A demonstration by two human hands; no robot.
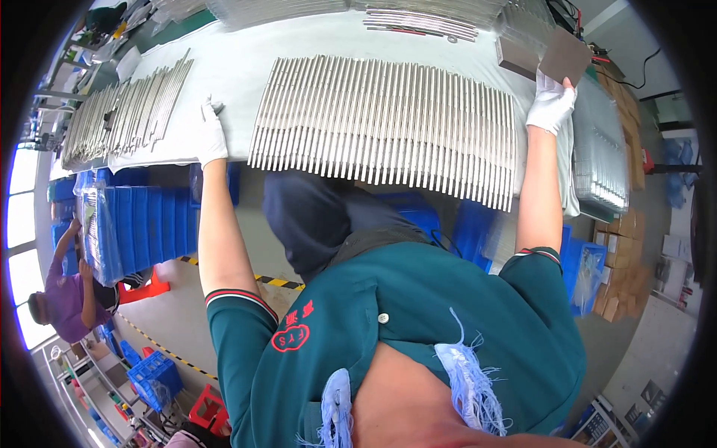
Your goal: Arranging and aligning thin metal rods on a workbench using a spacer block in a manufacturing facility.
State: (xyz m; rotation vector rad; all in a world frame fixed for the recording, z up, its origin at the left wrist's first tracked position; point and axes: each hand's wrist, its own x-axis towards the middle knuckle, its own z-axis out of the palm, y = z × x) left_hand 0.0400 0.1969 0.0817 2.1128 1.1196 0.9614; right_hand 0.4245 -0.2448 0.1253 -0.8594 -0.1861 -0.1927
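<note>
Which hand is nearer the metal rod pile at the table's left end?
Left: the left hand is right of that rod pile, not touching; the right hand is far to the right, beyond the central rod row.

Bright windows (22,216) at left; grey floor (175,302) with yellow-black tape (280,282); red stool (147,287); brown cartons (621,261) stacked at right.

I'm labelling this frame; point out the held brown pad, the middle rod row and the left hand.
Brown pad (565,55), head view: flat face.
Middle rod row (385,122), head view: central rods.
Left hand (212,134), head view: glove's middle.
</note>
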